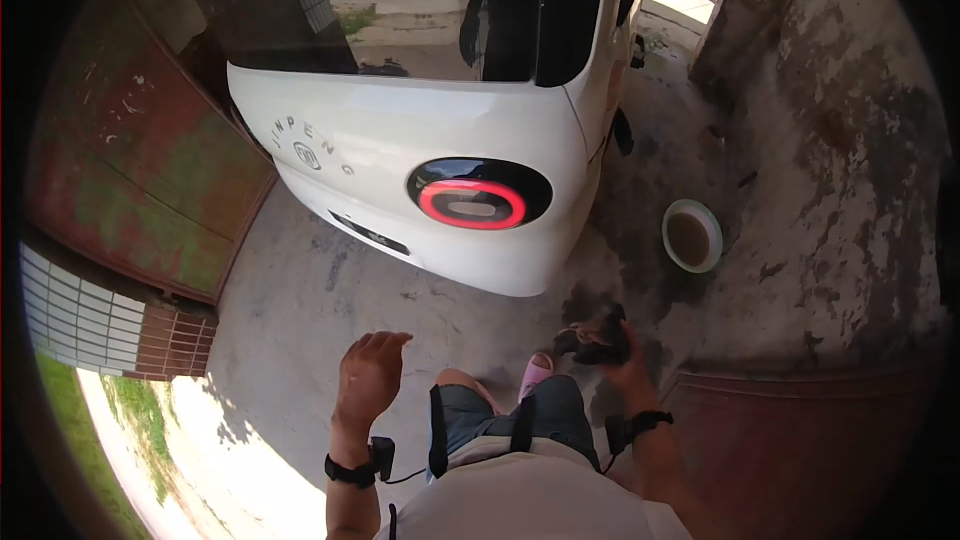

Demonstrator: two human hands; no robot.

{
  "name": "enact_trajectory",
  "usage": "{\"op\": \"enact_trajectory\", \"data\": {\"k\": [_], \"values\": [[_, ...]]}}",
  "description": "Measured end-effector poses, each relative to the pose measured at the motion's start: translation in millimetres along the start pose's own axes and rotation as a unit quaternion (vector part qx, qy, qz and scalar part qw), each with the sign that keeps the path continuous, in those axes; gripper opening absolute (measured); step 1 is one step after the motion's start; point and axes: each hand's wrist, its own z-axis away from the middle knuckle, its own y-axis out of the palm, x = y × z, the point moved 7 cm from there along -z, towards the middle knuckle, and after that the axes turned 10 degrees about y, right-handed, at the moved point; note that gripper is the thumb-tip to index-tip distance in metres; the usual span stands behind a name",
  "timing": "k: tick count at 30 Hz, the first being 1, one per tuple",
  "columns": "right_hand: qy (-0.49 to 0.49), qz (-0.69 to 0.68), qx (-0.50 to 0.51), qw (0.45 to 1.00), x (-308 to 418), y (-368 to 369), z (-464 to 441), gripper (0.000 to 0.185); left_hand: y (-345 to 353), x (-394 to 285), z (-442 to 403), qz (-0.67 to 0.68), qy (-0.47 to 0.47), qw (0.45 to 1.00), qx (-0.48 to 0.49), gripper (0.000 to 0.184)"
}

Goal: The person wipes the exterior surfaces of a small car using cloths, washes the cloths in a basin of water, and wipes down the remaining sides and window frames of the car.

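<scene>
Right hand (625,364) is closed on the dark cloth (598,342), basin (716,240) ahead and to its right; left hand (370,378) is well apart, finger closure unclear — cloth best kept bunched, so no end is dragged.

Basin (692,268) on floor (300,285) between vehicle (385,125) and wall (840,175)

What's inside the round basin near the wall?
The basin holds what looks like murky brown water. Nothing shows above the surface; the bottom, and anything on it, is hidden beneath.
</scene>
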Motion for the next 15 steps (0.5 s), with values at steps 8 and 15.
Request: {"op": "enact_trajectory", "data": {"k": [8,15], "values": [[-0.547,0.611,-0.115,0.561,10.2,51.7,0.2,0.057,-40.0,-0.7,-170.0,-0.081,0.212,0.974,-0.015,0.028],[-0.522,0.383,-0.142,0.748,-31.5,174.3,-126.2,0.079,-22.7,-38.1,-294.9,-0.189,0.453,0.866,-0.095,0.042]]}}
